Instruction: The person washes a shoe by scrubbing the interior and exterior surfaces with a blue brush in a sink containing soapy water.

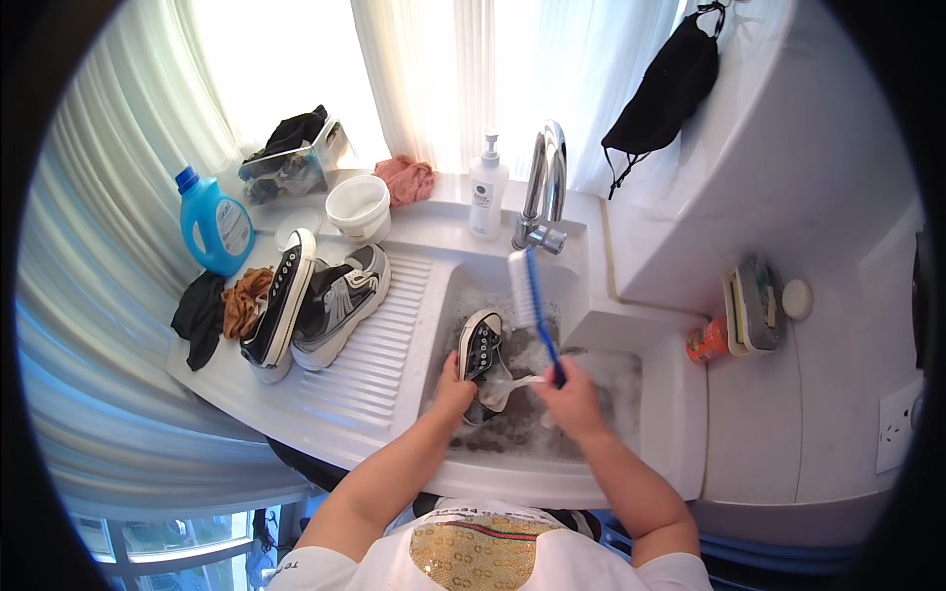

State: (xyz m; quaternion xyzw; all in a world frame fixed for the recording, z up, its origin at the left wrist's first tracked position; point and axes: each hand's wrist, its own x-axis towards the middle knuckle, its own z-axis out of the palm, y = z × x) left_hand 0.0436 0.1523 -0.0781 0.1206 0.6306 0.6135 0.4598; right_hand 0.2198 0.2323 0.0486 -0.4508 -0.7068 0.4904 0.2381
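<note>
My left hand [454, 393] grips the side of a black canvas sneaker [479, 360] with a white toe cap, held over the sink basin [436, 354]. Greyish, sudsy water [602, 391] lies beneath it. My right hand [574, 399] is closed around the blue handle of a scrubbing brush [545, 336]. The brush's white bristles are blurred and point up toward the faucet, apart from the sneaker. A pale strip [517, 384] runs from the sneaker to my right hand; whether it is a lace or part of the tongue I cannot tell.
On the ribbed drainboard [369, 354] rest another canvas sneaker [284, 295] and a grey-black shoe [344, 299]. Behind them stand a blue detergent bottle [214, 225] and a white tub [359, 210]. A pump bottle [485, 192] is beside the chrome faucet [543, 188]. An orange container [707, 341] sits right.
</note>
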